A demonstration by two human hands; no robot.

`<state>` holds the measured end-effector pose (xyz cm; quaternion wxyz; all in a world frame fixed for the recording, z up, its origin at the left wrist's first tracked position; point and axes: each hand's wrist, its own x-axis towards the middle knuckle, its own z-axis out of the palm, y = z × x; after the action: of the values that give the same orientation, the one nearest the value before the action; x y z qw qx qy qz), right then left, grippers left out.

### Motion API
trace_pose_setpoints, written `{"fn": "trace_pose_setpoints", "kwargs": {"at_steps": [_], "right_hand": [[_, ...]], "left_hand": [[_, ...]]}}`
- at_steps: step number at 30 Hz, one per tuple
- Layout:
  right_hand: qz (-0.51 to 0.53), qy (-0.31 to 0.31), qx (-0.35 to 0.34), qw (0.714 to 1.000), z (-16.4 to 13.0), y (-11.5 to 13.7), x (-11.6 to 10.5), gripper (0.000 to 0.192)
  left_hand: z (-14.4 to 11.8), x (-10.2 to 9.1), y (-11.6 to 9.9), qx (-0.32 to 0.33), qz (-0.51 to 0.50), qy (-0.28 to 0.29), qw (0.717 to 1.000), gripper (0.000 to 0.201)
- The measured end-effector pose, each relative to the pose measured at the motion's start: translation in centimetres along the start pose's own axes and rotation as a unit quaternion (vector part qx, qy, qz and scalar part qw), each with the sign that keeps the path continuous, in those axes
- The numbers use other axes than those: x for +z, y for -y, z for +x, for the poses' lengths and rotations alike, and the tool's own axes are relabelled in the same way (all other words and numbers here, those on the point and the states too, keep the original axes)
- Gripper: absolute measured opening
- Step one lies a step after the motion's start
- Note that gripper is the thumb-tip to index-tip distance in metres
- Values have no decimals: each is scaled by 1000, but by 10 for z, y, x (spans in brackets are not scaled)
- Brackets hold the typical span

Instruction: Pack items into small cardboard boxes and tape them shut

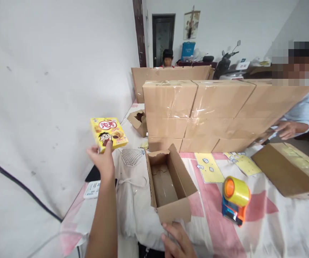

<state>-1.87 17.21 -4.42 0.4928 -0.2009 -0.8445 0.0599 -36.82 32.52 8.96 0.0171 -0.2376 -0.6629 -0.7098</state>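
Because the thumb presses on the printed face while the other fingers appear to go underneath, the left hand has a firm clasp on the yellow box and keeps it nearly flat, picture side up. The box is off the cloth, at the left near the wall, just beyond the left edge of the open carton. That carton stands in the middle with its mouth upward and its near flap folded out, so its inside is in full view and nothing shows in it. At the near edge of this flap is the right hand, its visible fingers slightly spread; I cannot tell whether they pinch the cardboard or merely rest beside it. To the right sits the tape dispenser, probably set there to stay within reach. On the far side, clear tape seems to bind the block of cartons together. Farther right, a co-worker's hand is near the end of that block, beyond another carton lying with its dark opening toward the near side.
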Motion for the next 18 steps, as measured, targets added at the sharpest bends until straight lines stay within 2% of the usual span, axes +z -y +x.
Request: {"fn": "trace_pose_setpoints", "kwargs": {"at_steps": [2, 3, 5, 6, 7, 9, 11, 13, 18], "right_hand": [[6, -7, 0, 1000, 9, 4, -5, 44], [11, -2, 10, 1000, 12, 5, -8, 45], [22, 19, 34, 999, 15, 8, -11, 49], [29, 34, 44, 998, 15, 10, -13, 52], [36, 46, 49, 997, 15, 12, -14, 55], [47, 57, 54, 996, 16, 16, -15, 58], [55, 59, 57, 995, 18, 20, -15, 57], [64, 66, 63, 994, 20, 23, -15, 56], [76, 54, 66, 994, 20, 26, -12, 54]], "left_hand": [[-46, -25, -33, 18, -113, 20, 993, 50], [-69, -35, -51, 33, -112, 47, 992, 49], [-111, -49, -88, 110, 8, 111, 988, 47], [-130, -53, -104, 152, 96, 144, 973, 47], [-146, -54, -117, 183, 176, 173, 952, 46], [-169, -52, -133, 225, 322, 231, 890, 40], [-181, -46, -137, 250, 429, 277, 823, 34], [-186, -38, -131, 271, 493, 312, 766, 33], [-181, -19, -112, 293, 563, 389, 668, 38]]}}
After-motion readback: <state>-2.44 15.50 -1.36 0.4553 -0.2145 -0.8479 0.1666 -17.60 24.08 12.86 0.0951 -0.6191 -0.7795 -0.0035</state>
